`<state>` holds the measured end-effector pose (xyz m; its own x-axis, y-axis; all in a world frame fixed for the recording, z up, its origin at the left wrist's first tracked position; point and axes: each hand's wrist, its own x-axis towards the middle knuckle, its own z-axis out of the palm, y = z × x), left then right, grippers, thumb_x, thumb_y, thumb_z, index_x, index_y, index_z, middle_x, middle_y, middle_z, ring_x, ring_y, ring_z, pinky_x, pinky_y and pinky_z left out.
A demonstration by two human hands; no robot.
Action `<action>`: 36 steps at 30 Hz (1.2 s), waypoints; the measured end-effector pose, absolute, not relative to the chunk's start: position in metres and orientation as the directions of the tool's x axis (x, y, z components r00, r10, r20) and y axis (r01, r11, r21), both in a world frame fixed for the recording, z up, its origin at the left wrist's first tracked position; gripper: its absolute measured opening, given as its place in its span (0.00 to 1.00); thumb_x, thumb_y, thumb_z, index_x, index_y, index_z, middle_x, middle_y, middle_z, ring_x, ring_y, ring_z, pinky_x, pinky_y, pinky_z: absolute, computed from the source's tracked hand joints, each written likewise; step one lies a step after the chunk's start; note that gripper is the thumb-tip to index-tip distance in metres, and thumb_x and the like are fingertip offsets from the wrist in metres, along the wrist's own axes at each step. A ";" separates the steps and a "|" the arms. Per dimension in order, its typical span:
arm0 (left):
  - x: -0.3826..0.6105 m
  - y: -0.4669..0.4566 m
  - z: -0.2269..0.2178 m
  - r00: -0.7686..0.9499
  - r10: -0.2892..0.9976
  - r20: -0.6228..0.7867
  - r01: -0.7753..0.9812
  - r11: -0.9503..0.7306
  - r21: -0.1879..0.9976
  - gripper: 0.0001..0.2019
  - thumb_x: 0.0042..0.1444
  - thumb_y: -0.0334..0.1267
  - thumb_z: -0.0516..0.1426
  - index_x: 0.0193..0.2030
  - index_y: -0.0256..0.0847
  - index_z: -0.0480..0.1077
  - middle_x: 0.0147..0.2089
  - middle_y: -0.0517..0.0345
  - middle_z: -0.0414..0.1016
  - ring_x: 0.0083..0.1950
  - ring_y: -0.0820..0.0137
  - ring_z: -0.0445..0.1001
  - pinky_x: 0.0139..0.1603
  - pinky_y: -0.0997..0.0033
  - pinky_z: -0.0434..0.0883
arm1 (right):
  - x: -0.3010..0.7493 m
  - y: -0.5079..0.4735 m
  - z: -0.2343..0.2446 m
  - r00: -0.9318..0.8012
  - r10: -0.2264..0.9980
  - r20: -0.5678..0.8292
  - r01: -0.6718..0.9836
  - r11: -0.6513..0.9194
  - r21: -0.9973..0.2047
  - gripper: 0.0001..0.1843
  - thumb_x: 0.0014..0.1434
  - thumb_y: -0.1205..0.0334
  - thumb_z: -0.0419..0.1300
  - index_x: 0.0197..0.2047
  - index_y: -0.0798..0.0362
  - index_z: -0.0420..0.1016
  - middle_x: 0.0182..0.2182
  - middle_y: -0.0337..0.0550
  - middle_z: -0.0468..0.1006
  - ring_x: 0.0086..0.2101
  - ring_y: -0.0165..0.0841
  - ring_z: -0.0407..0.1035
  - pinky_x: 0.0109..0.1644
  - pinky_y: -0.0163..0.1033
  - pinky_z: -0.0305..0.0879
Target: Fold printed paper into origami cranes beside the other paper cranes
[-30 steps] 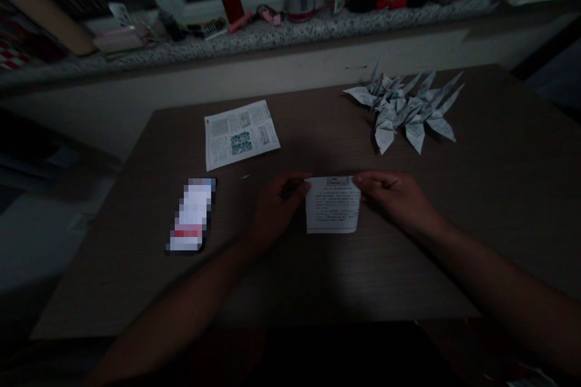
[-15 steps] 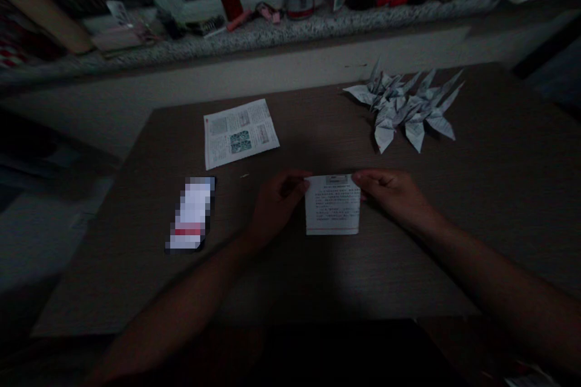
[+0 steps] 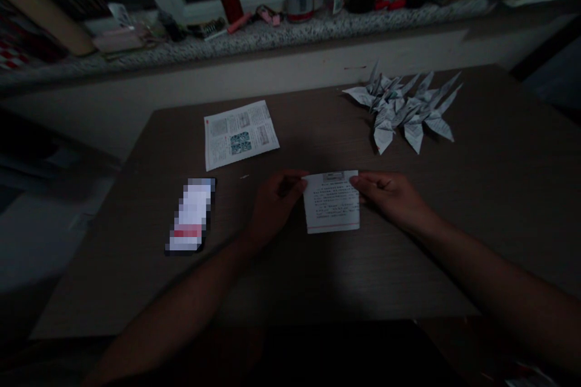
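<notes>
A small, roughly square piece of printed paper is held up between both hands over the middle of the table, its text facing me and a red line along its lower edge. My left hand pinches its upper left corner between thumb and fingers. On the other side, my right hand grips the upper right edge, thumb in front and the fingers partly hidden behind. Whether the paper is folded in layers I cannot tell.
Another printed sheet lies flat at the back left of the table. A lit phone is at the left. Several pointed folded-paper shapes cluster at the back right. Bottles and clutter line the stone windowsill.
The held paper has tilted a little, and its upper right corner now shows above my right thumb, which sits slightly lower and further left along the edge. My left hand has barely moved.
</notes>
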<state>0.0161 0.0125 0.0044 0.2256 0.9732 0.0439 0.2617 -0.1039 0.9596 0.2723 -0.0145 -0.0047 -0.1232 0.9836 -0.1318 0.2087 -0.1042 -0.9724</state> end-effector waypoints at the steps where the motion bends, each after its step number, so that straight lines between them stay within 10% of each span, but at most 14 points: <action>1: 0.016 0.013 0.004 0.225 0.973 0.044 0.257 -0.103 0.961 0.09 0.65 0.41 0.62 0.49 0.43 0.77 0.44 0.56 0.82 0.46 0.66 0.81 0.50 0.64 0.79 | 0.272 -0.014 -0.006 -0.117 0.986 -0.122 0.220 -0.094 -0.971 0.22 0.64 0.39 0.63 0.36 0.50 0.84 0.32 0.41 0.84 0.31 0.34 0.76 0.37 0.39 0.71; 9: 0.016 0.018 -0.001 0.193 0.980 0.055 0.221 -0.098 0.970 0.08 0.65 0.40 0.62 0.49 0.45 0.78 0.44 0.57 0.82 0.45 0.66 0.81 0.48 0.64 0.79 | 0.267 -0.015 -0.005 -0.166 0.960 -0.224 0.011 -0.225 -0.974 0.24 0.58 0.37 0.68 0.40 0.50 0.85 0.36 0.45 0.87 0.35 0.37 0.81 0.44 0.44 0.79; 36: 0.013 0.021 0.003 0.121 0.990 0.068 0.229 -0.094 0.969 0.09 0.64 0.42 0.62 0.49 0.45 0.77 0.45 0.56 0.82 0.48 0.64 0.82 0.51 0.61 0.79 | 0.267 -0.016 -0.002 -0.235 0.945 -0.225 0.113 -0.204 -0.972 0.23 0.56 0.37 0.68 0.35 0.49 0.85 0.35 0.43 0.87 0.35 0.37 0.82 0.43 0.44 0.80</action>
<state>0.0130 0.0210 0.0026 0.1206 0.9904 0.0680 0.2290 -0.0944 0.9688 0.2673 -0.0157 -0.0021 -0.2353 0.9454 -0.2255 0.1130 -0.2038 -0.9725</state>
